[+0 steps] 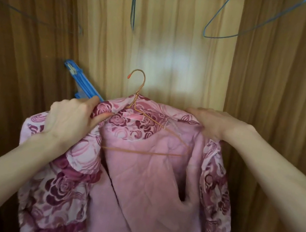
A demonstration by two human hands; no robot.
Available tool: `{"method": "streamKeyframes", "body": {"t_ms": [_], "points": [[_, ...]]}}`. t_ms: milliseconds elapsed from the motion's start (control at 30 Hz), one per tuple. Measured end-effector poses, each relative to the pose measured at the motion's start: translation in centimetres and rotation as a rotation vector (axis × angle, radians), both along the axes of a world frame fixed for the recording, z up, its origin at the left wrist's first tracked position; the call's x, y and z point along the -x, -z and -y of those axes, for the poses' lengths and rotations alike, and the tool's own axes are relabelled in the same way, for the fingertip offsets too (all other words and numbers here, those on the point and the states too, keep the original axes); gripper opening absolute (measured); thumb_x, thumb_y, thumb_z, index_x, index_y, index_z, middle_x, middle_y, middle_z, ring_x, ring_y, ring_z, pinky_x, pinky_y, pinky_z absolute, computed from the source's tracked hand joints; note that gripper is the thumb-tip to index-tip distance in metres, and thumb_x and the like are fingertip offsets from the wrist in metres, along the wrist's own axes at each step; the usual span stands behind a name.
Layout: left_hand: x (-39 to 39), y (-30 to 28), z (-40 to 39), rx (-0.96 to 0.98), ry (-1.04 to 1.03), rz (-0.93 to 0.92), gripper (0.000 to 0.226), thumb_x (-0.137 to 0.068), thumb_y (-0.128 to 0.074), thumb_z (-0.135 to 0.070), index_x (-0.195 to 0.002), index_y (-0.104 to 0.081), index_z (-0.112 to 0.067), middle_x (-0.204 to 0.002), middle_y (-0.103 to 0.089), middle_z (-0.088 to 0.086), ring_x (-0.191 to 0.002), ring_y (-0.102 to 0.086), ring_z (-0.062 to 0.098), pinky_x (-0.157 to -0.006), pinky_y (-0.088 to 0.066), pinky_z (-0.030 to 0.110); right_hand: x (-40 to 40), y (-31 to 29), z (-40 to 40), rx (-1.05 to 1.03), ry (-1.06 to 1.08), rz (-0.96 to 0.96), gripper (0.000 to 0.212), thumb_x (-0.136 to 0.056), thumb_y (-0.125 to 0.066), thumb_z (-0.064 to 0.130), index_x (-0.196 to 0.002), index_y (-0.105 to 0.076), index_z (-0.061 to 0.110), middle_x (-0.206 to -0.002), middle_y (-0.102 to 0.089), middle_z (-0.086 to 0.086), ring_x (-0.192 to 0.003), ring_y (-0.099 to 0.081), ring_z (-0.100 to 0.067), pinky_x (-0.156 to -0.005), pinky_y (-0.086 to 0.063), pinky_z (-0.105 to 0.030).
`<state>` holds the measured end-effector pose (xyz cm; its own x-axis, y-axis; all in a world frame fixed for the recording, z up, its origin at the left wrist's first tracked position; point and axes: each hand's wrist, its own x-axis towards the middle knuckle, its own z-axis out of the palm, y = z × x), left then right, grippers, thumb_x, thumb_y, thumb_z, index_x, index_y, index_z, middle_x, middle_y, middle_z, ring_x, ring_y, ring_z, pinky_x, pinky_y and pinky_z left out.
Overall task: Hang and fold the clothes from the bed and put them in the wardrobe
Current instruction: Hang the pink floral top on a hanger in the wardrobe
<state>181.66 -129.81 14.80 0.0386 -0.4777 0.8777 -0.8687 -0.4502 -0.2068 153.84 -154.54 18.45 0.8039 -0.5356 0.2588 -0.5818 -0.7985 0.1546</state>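
Observation:
A pink quilted jacket (pixel 139 182) with a dark rose pattern hangs open in front of me, inside the wooden wardrobe (pixel 176 50). An orange wire hanger (pixel 138 86) sits inside its collar, hook up and free of any rail. My left hand (pixel 70 118) grips the jacket's left shoulder and collar, thumb inside the neck. My right hand (pixel 211 123) holds the right shoulder, with the fingers curled over the top edge of the cloth.
A blue plastic hanger (pixel 80 83) leans in the wardrobe's back left corner. Blue wire hangers (pixel 238 24) dangle above, one (pixel 134 6) at the middle top. Wooden side walls close in on the left and right.

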Motion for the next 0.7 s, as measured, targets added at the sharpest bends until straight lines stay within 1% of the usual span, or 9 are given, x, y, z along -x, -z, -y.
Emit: {"method": "streamKeyframes", "body": {"t_ms": [167, 233, 300, 333, 400, 467, 533, 600, 700], "points": [[1.7, -0.1, 1.0, 0.086, 0.002, -0.081, 0.055, -0.088, -0.06, -0.068, -0.081, -0.055, -0.014, -0.062, -0.063, 0.013, -0.055, -0.065, 0.043, -0.052, -0.034, 0.032, -0.2, -1.5, -1.5, -0.287, -0.169, 0.308, 0.056, -0.089, -0.062, 0.02, -0.142, -0.051, 0.034, -0.125, -0.063, 0.007, -0.115, -0.062, -0.018, -0.093, -0.05, -0.029], [2.6, -0.4, 1.4, 0.142, 0.024, -0.157, 0.06, -0.087, -0.061, -0.071, -0.078, -0.054, -0.012, -0.059, -0.06, 0.017, -0.057, -0.065, 0.045, -0.054, -0.036, 0.034, -0.3, -1.8, -2.3, -0.327, -0.26, 0.403, 0.04, -0.094, -0.068, 0.044, -0.133, -0.061, 0.037, -0.116, -0.068, 0.009, -0.098, -0.066, -0.009, -0.084, -0.051, -0.023], [3.3, -0.9, 1.6, 0.181, 0.053, -0.234, 0.064, -0.085, -0.059, -0.075, -0.077, -0.054, -0.012, -0.062, -0.061, 0.018, -0.065, -0.066, 0.046, -0.056, -0.038, 0.037, -0.4, -2.0, -3.1, -0.251, -0.316, 0.527, 0.043, -0.094, -0.052, 0.071, -0.115, -0.071, 0.039, -0.1, -0.071, 0.013, -0.084, -0.065, -0.004, -0.083, -0.055, -0.028], [3.5, -1.1, 1.6, 0.197, 0.071, -0.266, 0.065, -0.084, -0.058, -0.077, -0.078, -0.055, -0.013, -0.064, -0.062, 0.017, -0.069, -0.066, 0.047, -0.058, -0.04, 0.039, -0.5, -2.0, -3.2, -0.14, -0.341, 0.605, 0.048, -0.097, -0.045, 0.072, -0.108, -0.074, 0.036, -0.099, -0.069, 0.013, -0.089, -0.065, -0.006, -0.088, -0.054, -0.034], [4.0, -1.6, 1.4, 0.225, 0.117, -0.309, 0.067, -0.082, -0.057, -0.08, -0.081, -0.057, -0.014, -0.066, -0.064, 0.015, -0.074, -0.066, 0.046, -0.06, -0.045, 0.042, -1.0, -1.3, -2.4, 0.063, -0.397, 0.76, 0.039, -0.107, -0.044, 0.052, -0.11, -0.075, 0.028, -0.108, -0.063, 0.008, -0.104, -0.06, -0.01, -0.097, -0.048, -0.033], [4.5, -2.0, 1.1, 0.257, 0.172, -0.333, 0.067, -0.081, -0.057, -0.081, -0.084, -0.061, -0.014, -0.065, -0.064, 0.011, -0.074, -0.066, 0.045, -0.062, -0.044, 0.041, -1.2, -0.3, -1.9, -0.062, -0.436, 0.798, 0.029, -0.11, -0.045, 0.038, -0.125, -0.066, 0.027, -0.118, -0.062, 0.008, -0.113, -0.059, -0.004, -0.1, -0.044, -0.024], [4.9, -2.1, 0.7, 0.277, 0.208, -0.345, 0.067, -0.08, -0.057, -0.081, -0.084, -0.061, -0.014, -0.063, -0.063, 0.008, -0.073, -0.065, 0.043, -0.062, -0.043, 0.04, -1.4, 1.2, -1.9, -0.257, -0.387, 0.753, 0.031, -0.109, -0.038, 0.048, -0.126, -0.059, 0.032, -0.117, -0.067, 0.009, -0.111, -0.063, -0.004, -0.102, -0.047, -0.031], [5.2, -1.9, 0.6, 0.27, 0.204, -0.331, 0.066, -0.081, -0.056, -0.08, -0.085, -0.061, -0.015, -0.064, -0.064, 0.008, -0.073, -0.066, 0.043, -0.061, -0.045, 0.041, -1.6, 2.4, -2.7, -0.2, -0.313, 0.703, 0.042, -0.106, -0.026, 0.061, -0.119, -0.052, 0.03, -0.1, -0.069, 0.003, -0.098, -0.068, -0.021, -0.091, -0.052, -0.045], [5.9, -2.0, 0.8, 0.276, 0.209, -0.319, 0.064, -0.084, -0.054, -0.078, -0.087, -0.059, -0.015, -0.065, -0.064, 0.012, -0.071, -0.066, 0.044, -0.058, -0.043, 0.04, -2.3, 1.9, -5.1, 0.179, -0.227, 0.677, 0.058, -0.101, -0.018, 0.068, -0.127, -0.044, 0.024, -0.074, -0.057, 0.002, -0.081, -0.067, -0.037, -0.069, -0.049, -0.044]]}}
